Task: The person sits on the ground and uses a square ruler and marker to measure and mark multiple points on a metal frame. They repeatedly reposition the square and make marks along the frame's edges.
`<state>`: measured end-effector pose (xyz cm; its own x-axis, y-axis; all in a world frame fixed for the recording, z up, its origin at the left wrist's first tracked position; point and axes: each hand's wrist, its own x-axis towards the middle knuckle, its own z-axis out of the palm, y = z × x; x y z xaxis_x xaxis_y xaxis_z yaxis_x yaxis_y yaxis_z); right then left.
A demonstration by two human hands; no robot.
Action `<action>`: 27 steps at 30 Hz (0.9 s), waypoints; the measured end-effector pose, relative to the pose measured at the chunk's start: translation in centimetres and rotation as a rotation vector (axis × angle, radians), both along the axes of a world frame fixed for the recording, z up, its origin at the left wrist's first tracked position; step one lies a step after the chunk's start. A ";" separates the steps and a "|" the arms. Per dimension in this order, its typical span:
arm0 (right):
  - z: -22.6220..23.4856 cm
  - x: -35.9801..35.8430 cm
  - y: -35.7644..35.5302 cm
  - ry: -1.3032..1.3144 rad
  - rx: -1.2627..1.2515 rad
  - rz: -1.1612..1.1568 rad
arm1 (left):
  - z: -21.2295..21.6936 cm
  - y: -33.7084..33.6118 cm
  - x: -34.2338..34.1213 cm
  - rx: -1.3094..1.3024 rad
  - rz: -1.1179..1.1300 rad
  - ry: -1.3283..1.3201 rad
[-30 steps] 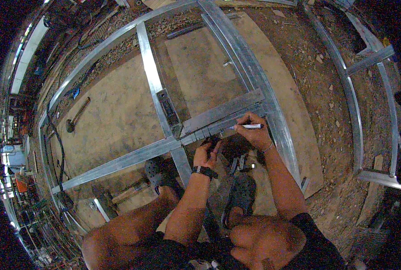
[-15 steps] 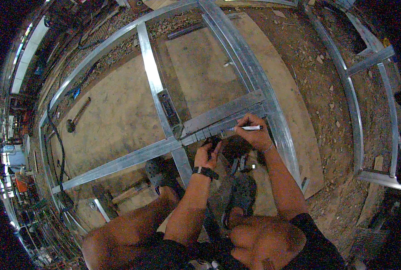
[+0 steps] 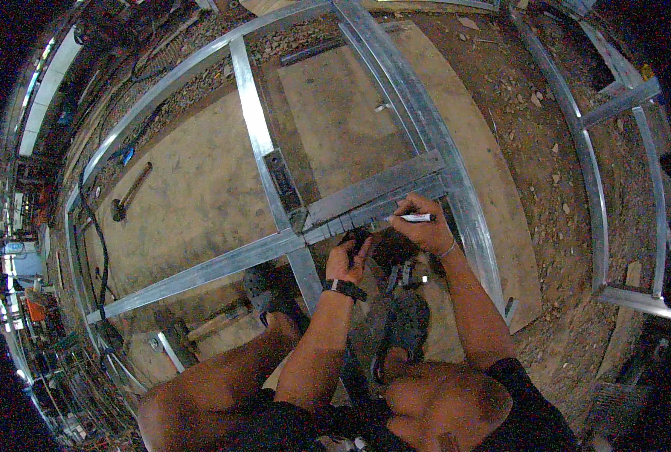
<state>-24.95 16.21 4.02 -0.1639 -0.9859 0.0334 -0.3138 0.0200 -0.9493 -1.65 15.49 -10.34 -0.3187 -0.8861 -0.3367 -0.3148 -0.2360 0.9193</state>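
My right hand [image 3: 429, 234] pinches a white marker [image 3: 418, 218], its tip pointing left over a metal crossbar [image 3: 414, 194]. Several dark lines cross the bar to the left of the tip. Just below those lines, my left hand [image 3: 343, 261] is closed around a small dark object [image 3: 361, 240]; its kind is hard to make out in the shadow. Both hands are close together at the bar's near edge. A dark spirit level [image 3: 283, 181] lies along the upright tube, left of the marked stretch.
The silvery metal frame [image 3: 192, 270] lies over brown boards [image 3: 200, 173]. A hammer [image 3: 131, 193] rests on the board at left, near a black cable [image 3: 105, 256]. Another metal frame [image 3: 593, 173] is at right on dirt. My shoes [image 3: 407, 324] are below the bar.
The marker in my right hand has shifted slightly, its tip moving a little right along the bar. My left hand stays almost in place.
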 end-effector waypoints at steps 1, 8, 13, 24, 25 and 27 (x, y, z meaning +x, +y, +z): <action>-0.3 0.1 -0.1 -0.017 0.003 0.004 | 0.0 0.2 -0.1 0.006 0.044 0.002; 0.0 0.7 -0.5 -0.049 0.023 0.044 | 0.8 0.0 1.0 0.061 0.126 0.005; 0.2 -0.8 0.7 -0.039 0.023 -0.050 | 4.9 -0.1 -2.5 0.420 0.327 0.423; 1.6 -0.7 0.7 -0.293 0.211 -0.239 | 1.0 0.7 -0.1 -0.146 -0.001 -0.038; 2.2 -0.2 1.3 -0.364 0.161 -0.290 | 1.9 1.1 -0.2 0.046 0.114 0.205; 3.8 -0.1 2.9 -0.336 0.049 -0.296 | 5.0 1.8 -0.5 0.119 0.034 0.178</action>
